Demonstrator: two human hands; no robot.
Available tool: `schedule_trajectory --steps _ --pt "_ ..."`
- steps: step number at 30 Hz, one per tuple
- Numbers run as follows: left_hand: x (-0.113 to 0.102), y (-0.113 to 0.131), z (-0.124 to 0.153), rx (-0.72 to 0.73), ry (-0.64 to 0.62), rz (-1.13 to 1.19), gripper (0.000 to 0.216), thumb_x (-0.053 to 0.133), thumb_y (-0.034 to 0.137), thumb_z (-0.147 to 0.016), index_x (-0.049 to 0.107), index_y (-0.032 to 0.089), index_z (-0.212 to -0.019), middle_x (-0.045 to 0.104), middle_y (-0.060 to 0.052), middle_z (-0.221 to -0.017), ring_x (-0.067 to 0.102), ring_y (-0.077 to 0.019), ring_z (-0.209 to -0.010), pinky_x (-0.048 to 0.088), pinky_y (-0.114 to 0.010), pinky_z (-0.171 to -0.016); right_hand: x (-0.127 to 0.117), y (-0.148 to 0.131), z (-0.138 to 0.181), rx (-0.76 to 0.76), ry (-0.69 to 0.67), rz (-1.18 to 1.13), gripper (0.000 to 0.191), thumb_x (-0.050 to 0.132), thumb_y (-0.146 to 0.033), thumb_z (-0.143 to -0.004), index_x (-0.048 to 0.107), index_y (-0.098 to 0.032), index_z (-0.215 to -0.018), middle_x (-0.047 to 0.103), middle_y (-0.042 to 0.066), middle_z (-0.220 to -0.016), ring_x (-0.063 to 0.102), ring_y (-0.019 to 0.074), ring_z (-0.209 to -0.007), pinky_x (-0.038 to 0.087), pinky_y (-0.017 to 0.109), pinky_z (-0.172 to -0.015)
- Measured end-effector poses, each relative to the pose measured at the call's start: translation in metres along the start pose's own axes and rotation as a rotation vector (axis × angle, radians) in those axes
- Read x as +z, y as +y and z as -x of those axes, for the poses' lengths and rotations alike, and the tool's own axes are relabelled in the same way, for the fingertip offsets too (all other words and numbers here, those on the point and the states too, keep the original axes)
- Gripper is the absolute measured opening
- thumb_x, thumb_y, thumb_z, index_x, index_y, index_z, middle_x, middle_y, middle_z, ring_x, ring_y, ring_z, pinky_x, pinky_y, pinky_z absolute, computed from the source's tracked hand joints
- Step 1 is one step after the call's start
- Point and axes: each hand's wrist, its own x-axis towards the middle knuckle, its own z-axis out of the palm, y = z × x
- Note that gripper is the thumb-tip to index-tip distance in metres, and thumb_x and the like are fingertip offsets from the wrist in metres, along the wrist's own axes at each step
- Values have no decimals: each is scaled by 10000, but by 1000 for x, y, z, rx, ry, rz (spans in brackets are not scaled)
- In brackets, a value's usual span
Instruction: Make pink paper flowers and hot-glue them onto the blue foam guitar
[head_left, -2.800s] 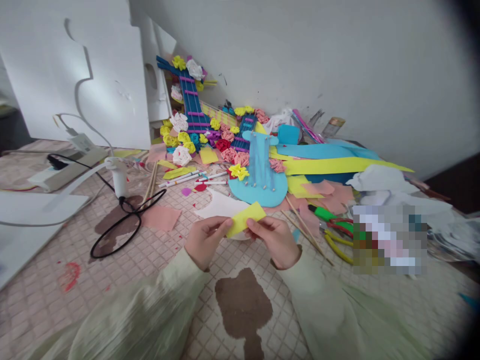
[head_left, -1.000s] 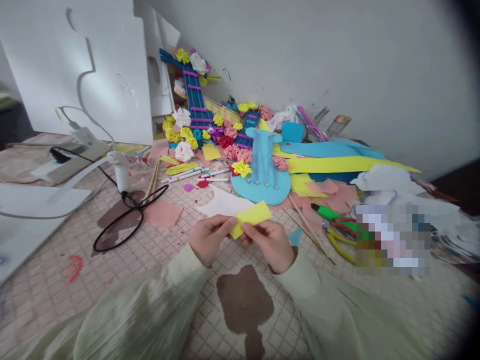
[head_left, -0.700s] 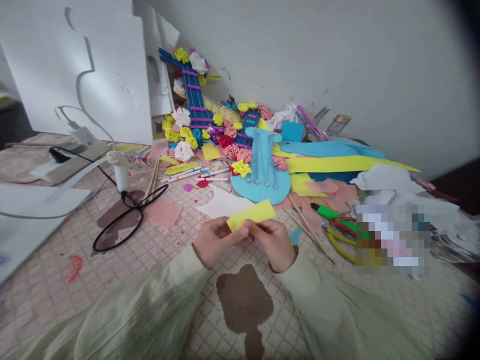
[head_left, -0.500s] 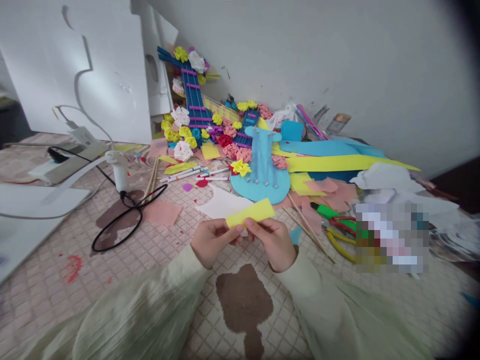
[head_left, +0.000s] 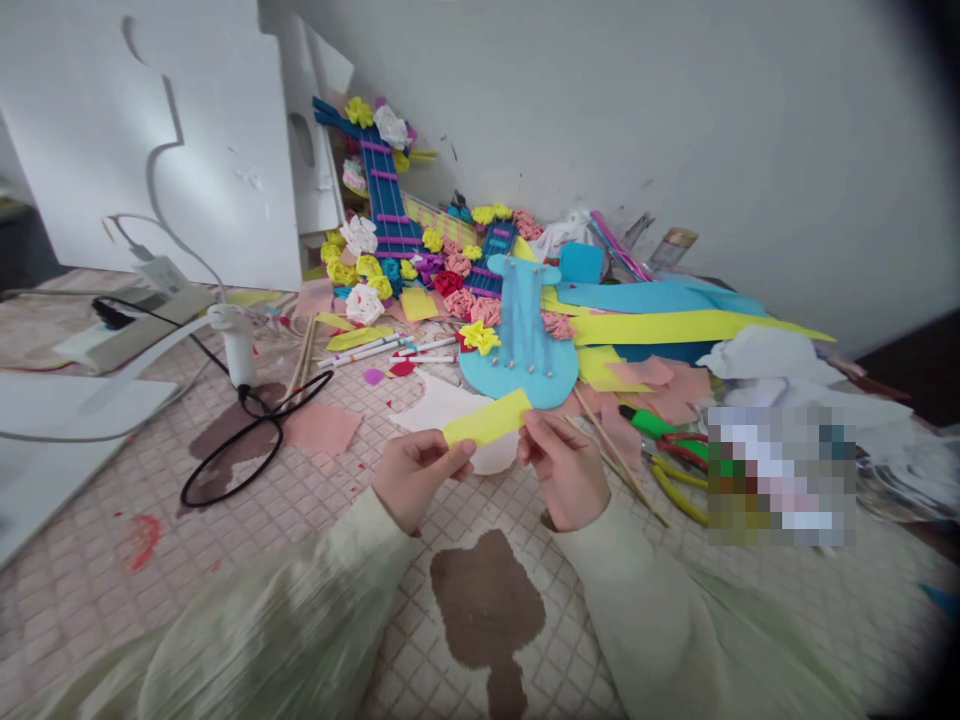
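A yellow paper strip (head_left: 487, 420) is held level above the tiled floor, one end in each hand. My left hand (head_left: 415, 478) pinches its left end between thumb and fingers. My right hand (head_left: 566, 470) pinches the right end. Just beyond the strip lies a white paper cutout (head_left: 450, 408) and a light blue paper guitar shape (head_left: 521, 345) with threads and a yellow paper flower. Pale green sleeves cover both my forearms.
Paper flowers and a dark blue guitar neck (head_left: 382, 195) pile against the wall. Yellow and blue paper sheets (head_left: 660, 325), pliers (head_left: 675, 455) and wooden sticks lie right. A glue gun (head_left: 238, 345) with black cord, a power strip (head_left: 127, 335) and white boards stand left.
My right hand slid from the strip's middle out to its right end, and the strip now stretches flatter between both hands. The view shifted slightly.
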Motion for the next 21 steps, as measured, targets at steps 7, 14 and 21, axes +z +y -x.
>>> schedule_trajectory --steps 7,14,21 --pt "0 -3 -2 22 -17 -26 228 674 335 -585 595 137 -506 584 11 -463 486 -75 -445 406 -191 -484 -2 3 1 68 -233 78 232 678 -365 -624 603 -152 -571 536 -5 -545 455 93 -505 366 248 -492" --pt "0 -5 1 85 -72 -96 255 666 352 -596 592 131 -493 581 -2 -479 488 -87 -467 394 -198 -485 -6 6 -2 -15 -173 133 232 658 -350 -658 600 -146 -563 526 -5 -521 454 98 -518 375 254 -521" --pt "1 -1 4 124 -149 -127 264 691 339 -585 672 119 -728 624 -12 -602 509 -100 -527 391 -183 -474 -5 0 0 -89 -254 335 240 640 -342 -676 582 -158 -533 521 -17 -499 459 98 -503 375 244 -515"
